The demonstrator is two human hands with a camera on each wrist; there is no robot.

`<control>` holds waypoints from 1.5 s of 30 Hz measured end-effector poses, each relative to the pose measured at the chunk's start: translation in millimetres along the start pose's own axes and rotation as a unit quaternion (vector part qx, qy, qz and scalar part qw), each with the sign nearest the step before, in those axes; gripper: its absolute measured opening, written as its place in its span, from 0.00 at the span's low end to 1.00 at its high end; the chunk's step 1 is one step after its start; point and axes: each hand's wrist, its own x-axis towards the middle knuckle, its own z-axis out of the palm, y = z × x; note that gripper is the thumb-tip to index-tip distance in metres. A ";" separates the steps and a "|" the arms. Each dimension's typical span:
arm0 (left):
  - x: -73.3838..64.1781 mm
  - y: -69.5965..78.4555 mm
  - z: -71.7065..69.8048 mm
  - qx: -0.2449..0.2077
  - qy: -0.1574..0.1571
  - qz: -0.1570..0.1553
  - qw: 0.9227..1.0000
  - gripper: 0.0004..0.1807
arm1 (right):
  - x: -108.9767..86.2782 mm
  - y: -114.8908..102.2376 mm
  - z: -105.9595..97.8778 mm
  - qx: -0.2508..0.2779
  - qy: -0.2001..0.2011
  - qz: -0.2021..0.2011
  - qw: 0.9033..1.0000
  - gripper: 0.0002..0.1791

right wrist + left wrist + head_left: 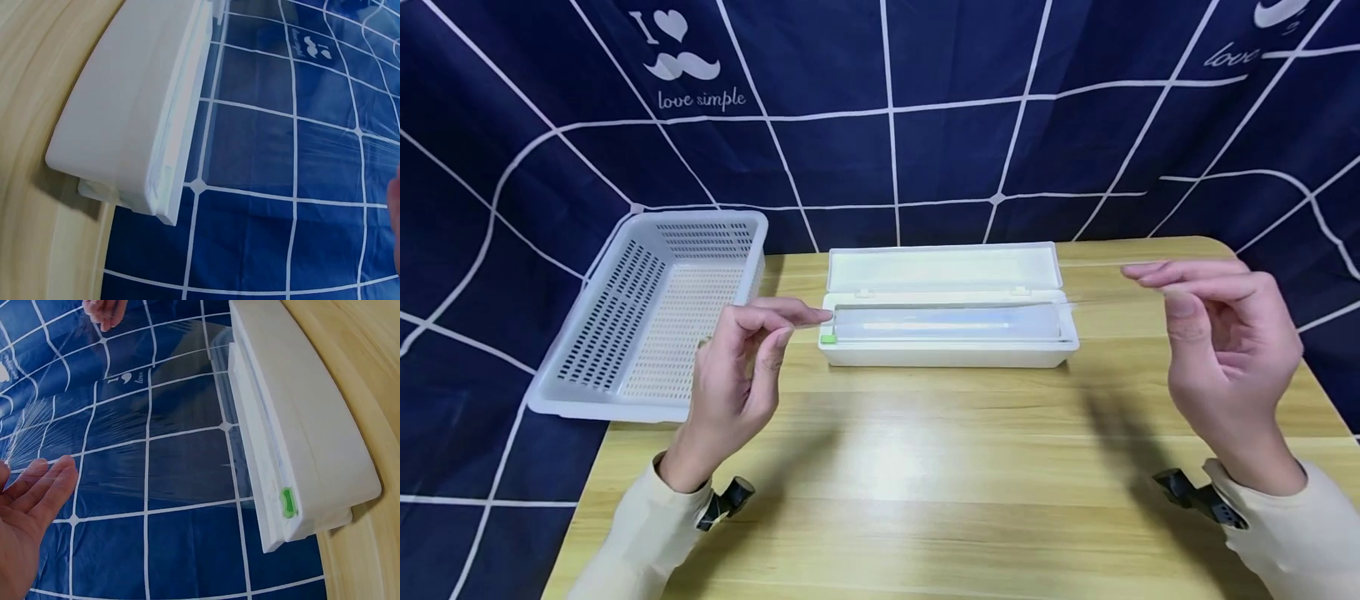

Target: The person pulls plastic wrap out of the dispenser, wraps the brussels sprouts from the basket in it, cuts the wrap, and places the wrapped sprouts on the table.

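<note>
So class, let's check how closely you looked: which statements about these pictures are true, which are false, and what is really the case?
1. The lid of the white box stands open. True.
2. The green piece sits at the box's right end in the head view. False: the green piece is at the left end.
3. Clear film stretches between the left hand and the right hand. True.
4. The basket stands right of the box in the head view. False: the basket stands left of it.
5. The box rests on the table. True.
6. Both hands wear gloves. False: they are bare.
</note>
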 end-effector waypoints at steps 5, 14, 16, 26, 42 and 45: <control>-3.4 0.9 -1.9 0.021 -0.009 0.030 0.999 0.18 | -8.2 0.2 -4.6 0.012 0.015 -0.014 1.000 0.07; -18.6 5.3 0.2 0.001 -0.025 0.049 0.998 0.16 | -17.4 0.6 -11.0 0.051 0.013 -0.018 0.998 0.06; -24.6 6.5 1.9 -0.005 -0.027 0.056 0.998 0.16 | -20.0 -0.1 -12.9 0.057 0.006 -0.016 0.998 0.07; -48.4 5.6 9.4 -0.041 -0.019 0.096 0.994 0.14 | -35.7 -6.1 -24.2 0.101 -0.028 -0.002 0.994 0.08; -82.0 8.7 16.1 -0.038 -0.115 0.026 0.992 0.12 | -44.8 -10.9 -40.4 0.128 -0.102 0.027 0.986 0.07; -86.1 7.6 15.6 -0.041 -0.128 0.013 0.991 0.12 | -46.0 -12.9 -40.5 0.137 -0.120 0.028 0.983 0.07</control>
